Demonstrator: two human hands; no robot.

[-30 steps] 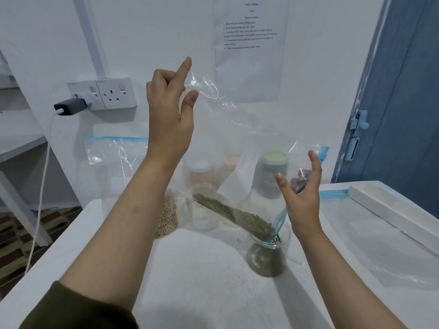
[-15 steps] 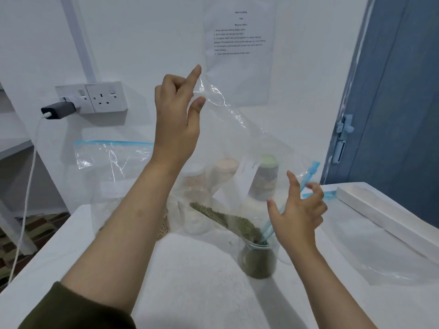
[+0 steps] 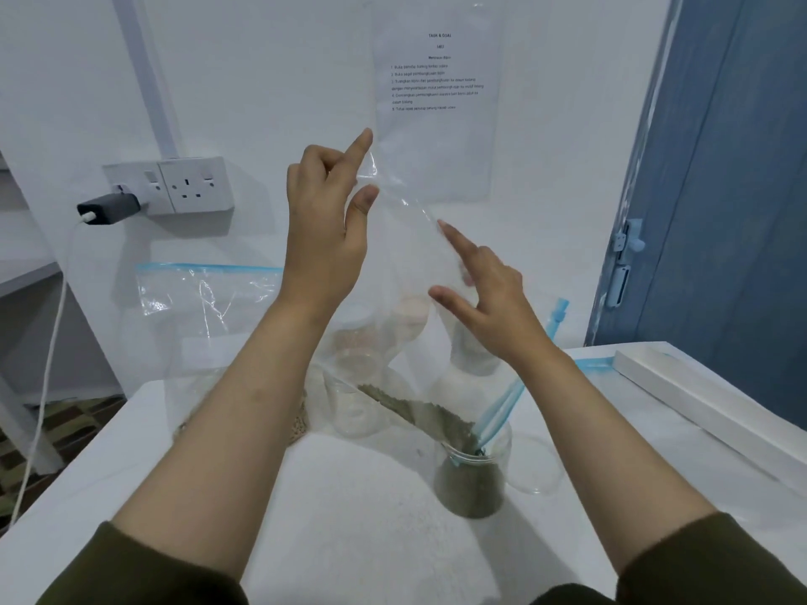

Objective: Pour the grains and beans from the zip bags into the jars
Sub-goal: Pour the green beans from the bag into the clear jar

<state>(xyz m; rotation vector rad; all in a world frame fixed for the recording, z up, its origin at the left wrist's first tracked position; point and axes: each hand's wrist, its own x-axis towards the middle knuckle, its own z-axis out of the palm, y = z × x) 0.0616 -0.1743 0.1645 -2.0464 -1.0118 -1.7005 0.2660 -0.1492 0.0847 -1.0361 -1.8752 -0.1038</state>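
Head view shows your left hand (image 3: pixel 325 238) pinching the upturned zip bag (image 3: pixel 406 272) while your right hand (image 3: pixel 484 299), fingers spread, taps it, green grains (image 3: pixel 430 414) sliding into the part-filled jar (image 3: pixel 471 478) on the worktop (image 3: pixel 349 495), another filled bag (image 3: pixel 209 338) apparently waiting.

- The left hand (image 3: pixel 325 231) was up high, above the jar (image 3: pixel 471 478). It pinched the top corner of the zip bag (image 3: pixel 410 238).
- The right hand (image 3: pixel 489 299) was lower, fingers spread, touching the bag's side.
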